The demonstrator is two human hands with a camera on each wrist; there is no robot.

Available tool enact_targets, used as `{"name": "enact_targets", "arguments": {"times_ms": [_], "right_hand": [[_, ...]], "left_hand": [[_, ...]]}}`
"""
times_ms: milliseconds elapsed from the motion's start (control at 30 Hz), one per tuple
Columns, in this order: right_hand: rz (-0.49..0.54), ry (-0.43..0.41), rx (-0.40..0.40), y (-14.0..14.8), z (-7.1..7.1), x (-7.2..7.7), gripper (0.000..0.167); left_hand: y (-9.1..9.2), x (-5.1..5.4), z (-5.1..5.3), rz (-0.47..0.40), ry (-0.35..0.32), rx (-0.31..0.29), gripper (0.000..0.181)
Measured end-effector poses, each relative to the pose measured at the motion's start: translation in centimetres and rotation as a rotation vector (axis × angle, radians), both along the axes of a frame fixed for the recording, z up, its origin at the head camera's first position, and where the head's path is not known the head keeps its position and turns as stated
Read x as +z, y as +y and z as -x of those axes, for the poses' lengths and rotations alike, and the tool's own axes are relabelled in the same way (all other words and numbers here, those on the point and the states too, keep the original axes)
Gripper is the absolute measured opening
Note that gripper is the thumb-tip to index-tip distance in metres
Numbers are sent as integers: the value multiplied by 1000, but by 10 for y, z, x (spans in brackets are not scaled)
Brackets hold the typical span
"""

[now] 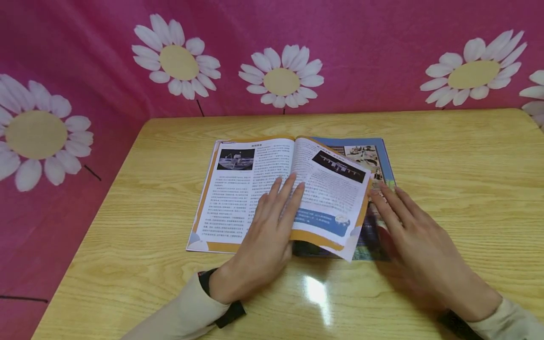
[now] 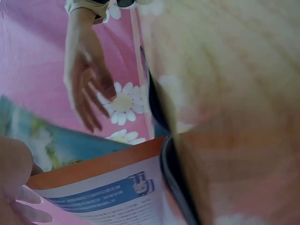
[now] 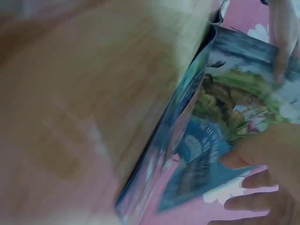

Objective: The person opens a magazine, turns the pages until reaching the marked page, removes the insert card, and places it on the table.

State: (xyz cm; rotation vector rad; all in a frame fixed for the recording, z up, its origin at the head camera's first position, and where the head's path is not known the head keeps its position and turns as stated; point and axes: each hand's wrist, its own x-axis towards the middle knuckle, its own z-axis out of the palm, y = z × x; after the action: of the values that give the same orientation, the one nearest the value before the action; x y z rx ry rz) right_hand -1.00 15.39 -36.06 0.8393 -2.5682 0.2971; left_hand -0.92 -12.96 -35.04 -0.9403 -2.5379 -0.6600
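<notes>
An open magazine (image 1: 225, 198) lies on the wooden table, text and a dark photo on its left page. My left hand (image 1: 272, 226) rests across the middle near the spine, fingers straight. The right-hand page (image 1: 331, 189) is partly raised and slanted, its lower corner standing off the colourful page (image 1: 384, 165) beneath. My right hand (image 1: 425, 241) is at that page's right edge, fingers extended over the magazine's right side. In the right wrist view, the thumb of my right hand (image 3: 267, 168) stands apart from its fingers, beside a blue and green illustrated page (image 3: 239, 93).
The wooden table (image 1: 140, 189) extends around the magazine on all sides. Behind it and at the left hangs a magenta cloth (image 1: 352, 52) with large white daisies. A bright light reflection lies on the tabletop in front of the magazine.
</notes>
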Motion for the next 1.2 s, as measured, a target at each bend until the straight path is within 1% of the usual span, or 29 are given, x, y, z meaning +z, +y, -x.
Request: {"name": "enact_targets", "arguments": {"times_ms": [100, 200, 300, 500, 700, 867, 1033, 1200], "right_hand": [[-18, -13, -30, 9, -1, -2, 72], [-23, -32, -35, 19, -2, -4, 73], [-22, -39, -37, 27, -3, -4, 73], [-33, -10, -48, 35, -3, -5, 74], [-31, 13, -56, 36, -1, -6, 74], [-34, -2, -63, 35, -2, -6, 74], [-37, -16, -67, 36, -2, -5, 76], [-33, -6, -62, 37, -2, -5, 76]], "left_hand": [[-2, 5, -1, -26, -3, 2, 88], [-5, 10, -2, -58, -6, 8, 92], [-8, 13, -1, -73, -7, 15, 97], [-16, 12, 0, -62, 4, 30, 99], [-24, 12, 2, -73, 10, 41, 104], [-27, 11, 5, -69, 15, 50, 109], [-32, 11, 7, -84, 30, 47, 107], [-38, 10, 6, -79, 16, 72, 105]]}}
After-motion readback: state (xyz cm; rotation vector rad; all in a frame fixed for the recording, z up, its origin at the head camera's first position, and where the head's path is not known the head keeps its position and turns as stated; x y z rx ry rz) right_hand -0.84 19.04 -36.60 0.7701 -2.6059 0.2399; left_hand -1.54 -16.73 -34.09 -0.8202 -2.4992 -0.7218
